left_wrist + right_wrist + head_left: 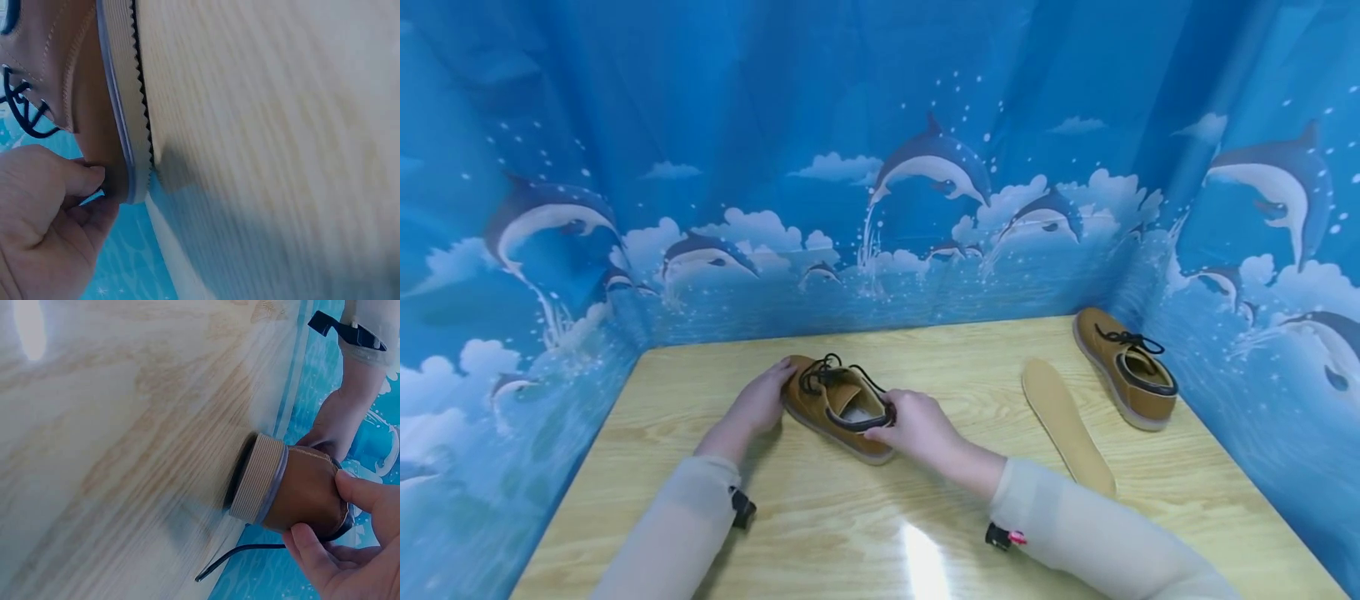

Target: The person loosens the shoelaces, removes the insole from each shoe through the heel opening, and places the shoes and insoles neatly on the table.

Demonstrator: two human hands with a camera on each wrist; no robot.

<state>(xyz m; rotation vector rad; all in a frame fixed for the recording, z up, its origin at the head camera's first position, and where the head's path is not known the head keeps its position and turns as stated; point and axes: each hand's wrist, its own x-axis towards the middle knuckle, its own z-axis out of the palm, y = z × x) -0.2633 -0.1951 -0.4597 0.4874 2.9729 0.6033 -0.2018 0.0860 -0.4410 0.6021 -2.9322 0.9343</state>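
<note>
Head view: brown shoe point(829, 418) at ctr-left of bench point(820, 533), toe to far left, heel to near right. L hand point(760, 404) is closed round the toe, thumb opp. fingers; R hand point(921, 425) pinches the heel collar, thumb on near side, fingers beyond. Tan insole point(1067, 425) & second shoe point(1123, 367) lie to the right, well apart from it. Wrist views: sole faces bench; can't tell if heel touches. Step in hand, by judgement: steadying the shoe betw. both hands. For good control, press toe lightly (w/o denting the upper), draw collar straight, i.e. no twist, rest thumb clear of the opening point(861, 408), & guide laces point(811, 379) aside so none catch under the fingers.
</note>
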